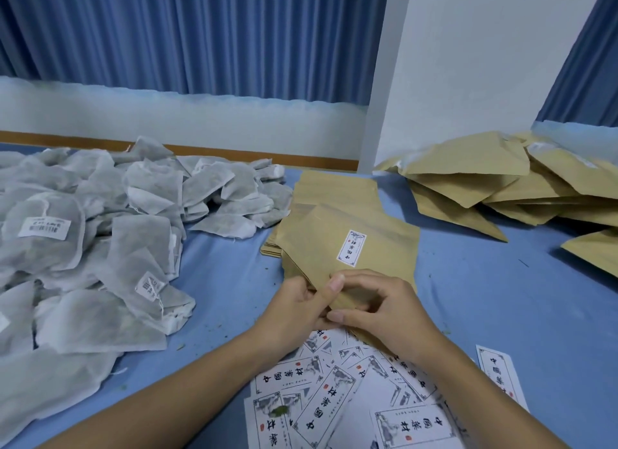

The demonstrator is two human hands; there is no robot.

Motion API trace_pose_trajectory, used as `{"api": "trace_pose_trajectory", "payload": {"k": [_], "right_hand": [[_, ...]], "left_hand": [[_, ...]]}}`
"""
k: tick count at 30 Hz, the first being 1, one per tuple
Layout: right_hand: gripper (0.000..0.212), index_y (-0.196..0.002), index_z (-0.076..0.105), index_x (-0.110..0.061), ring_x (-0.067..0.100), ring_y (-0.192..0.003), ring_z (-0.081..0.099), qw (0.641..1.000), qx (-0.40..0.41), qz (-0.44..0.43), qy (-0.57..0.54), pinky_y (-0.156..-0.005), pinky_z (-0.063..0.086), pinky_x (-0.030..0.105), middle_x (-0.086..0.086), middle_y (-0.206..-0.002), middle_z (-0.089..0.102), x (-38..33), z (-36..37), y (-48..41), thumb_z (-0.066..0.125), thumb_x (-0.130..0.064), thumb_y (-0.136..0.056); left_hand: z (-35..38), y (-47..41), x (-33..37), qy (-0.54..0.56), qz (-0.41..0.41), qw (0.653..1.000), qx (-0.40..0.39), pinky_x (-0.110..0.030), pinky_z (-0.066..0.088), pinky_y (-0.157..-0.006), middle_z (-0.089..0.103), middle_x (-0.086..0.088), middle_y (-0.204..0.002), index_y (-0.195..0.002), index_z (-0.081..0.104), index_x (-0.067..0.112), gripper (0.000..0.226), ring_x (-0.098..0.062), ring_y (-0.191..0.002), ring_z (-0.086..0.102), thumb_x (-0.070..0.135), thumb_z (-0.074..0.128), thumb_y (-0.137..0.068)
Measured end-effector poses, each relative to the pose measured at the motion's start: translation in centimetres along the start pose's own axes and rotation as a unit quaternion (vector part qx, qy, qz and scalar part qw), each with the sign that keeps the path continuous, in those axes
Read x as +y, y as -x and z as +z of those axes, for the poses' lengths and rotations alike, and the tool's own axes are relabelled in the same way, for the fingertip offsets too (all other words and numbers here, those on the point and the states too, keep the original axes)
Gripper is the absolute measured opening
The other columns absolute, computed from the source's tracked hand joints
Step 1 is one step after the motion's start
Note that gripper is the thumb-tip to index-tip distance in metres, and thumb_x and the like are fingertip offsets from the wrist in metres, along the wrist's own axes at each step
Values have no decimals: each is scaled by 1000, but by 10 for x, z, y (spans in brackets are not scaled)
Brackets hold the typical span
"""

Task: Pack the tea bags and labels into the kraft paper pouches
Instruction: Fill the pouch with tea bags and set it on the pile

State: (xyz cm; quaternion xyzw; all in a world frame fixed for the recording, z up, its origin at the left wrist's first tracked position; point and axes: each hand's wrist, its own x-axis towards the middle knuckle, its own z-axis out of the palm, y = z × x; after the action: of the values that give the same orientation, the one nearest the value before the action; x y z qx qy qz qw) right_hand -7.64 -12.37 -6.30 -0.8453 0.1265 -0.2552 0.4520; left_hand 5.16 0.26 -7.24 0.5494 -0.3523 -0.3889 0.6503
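Pinching near edge of kraft pouch [351, 248] with left hand [297, 304] and right hand [384, 311], fingers curled on it. Light, thin, likely creases: best taken at mouth corners. Tea bags [100, 231] left of pouch, soft, limp. Labels [334, 398] just nearer than pouch. Pouch pile [485, 181] far right of it

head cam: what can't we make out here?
Head view.
Hidden: opening of the pouch; left hand and right hand grip and cover its near end.
Cut off: tea bags by left edge; labels by bottom edge, partly under forearms.
Too small: print on the tag.
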Motion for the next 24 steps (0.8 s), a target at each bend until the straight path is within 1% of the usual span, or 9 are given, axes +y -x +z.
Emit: {"api": "trace_pose_trajectory", "payload": {"k": [4,8,11,12,14,16,17,20,24], "right_hand": [[36,-108,78,-29,3,-115,63,1000,-6,0,-28,-83,42,9,-18,-117,71,4,-3,0,89,-25,-74],[32,-108,78,-26,1,-117,63,999,-18,-12,-46,-88,43,8,-17,-117,72,6,-4,-1,86,-24,-77],[21,-106,79,-26,3,-115,65,998,-20,-5,-62,-96,50,20,-17,-118,72,7,-3,1,79,-18,-87],[18,-104,80,-27,5,-112,67,999,-9,1,-51,-95,53,27,-18,-118,72,7,-2,2,76,-16,-89],[14,-95,81,-27,7,-97,72,1000,21,-10,13,-84,58,36,-23,-113,72,5,1,4,74,-15,-90],[14,-84,78,-25,12,-74,71,996,35,-41,75,-67,57,37,-26,-105,73,3,5,4,72,-15,-90],[14,-81,76,-24,15,-68,69,994,40,-48,88,-63,56,37,-26,-103,73,2,6,4,71,-15,-91],[14,-81,71,-22,15,-76,70,991,62,-70,100,-63,56,40,-20,-99,73,0,5,3,68,-16,-93],[9,-92,71,-17,9,-86,68,973,67,-146,165,-70,55,35,-16,-99,71,-1,3,4,66,-10,-95]], "left_hand": [[0,1,0,16,3,1000,-18,-29,60,-81,74,-24,-98,-105,71,10,34,-29,-98,74,40,61,-96],[0,-1,-1,8,-2,1000,-7,-32,60,-83,70,-32,-101,-107,70,9,41,-30,-99,73,46,65,-91],[0,-2,-3,4,-6,1000,-13,-38,59,-89,70,-30,-104,-117,64,6,46,-32,-103,72,44,64,-91],[0,-2,-4,4,-9,1000,-17,-38,58,-90,71,-27,-104,-120,62,6,43,-31,-104,71,40,62,-94],[-1,-2,-6,-2,-11,1000,-15,-32,59,-86,71,-27,-105,-122,60,6,34,-28,-103,72,31,59,-99],[-2,-3,-7,-11,-9,1000,-10,-28,58,-84,68,-31,-107,-122,60,5,29,-29,-104,71,26,55,-102],[-2,-3,-7,-11,-9,1000,-14,-27,58,-84,69,-29,-108,-122,60,5,28,-29,-106,71,25,52,-104],[-2,-1,-6,1,3,999,-39,-26,57,-89,74,-12,-112,-120,60,7,25,-23,-111,70,21,44,-107],[2,1,-5,29,1,999,-16,-26,57,-87,76,-11,-105,-108,65,7,27,-23,-106,71,30,52,-103]]}}
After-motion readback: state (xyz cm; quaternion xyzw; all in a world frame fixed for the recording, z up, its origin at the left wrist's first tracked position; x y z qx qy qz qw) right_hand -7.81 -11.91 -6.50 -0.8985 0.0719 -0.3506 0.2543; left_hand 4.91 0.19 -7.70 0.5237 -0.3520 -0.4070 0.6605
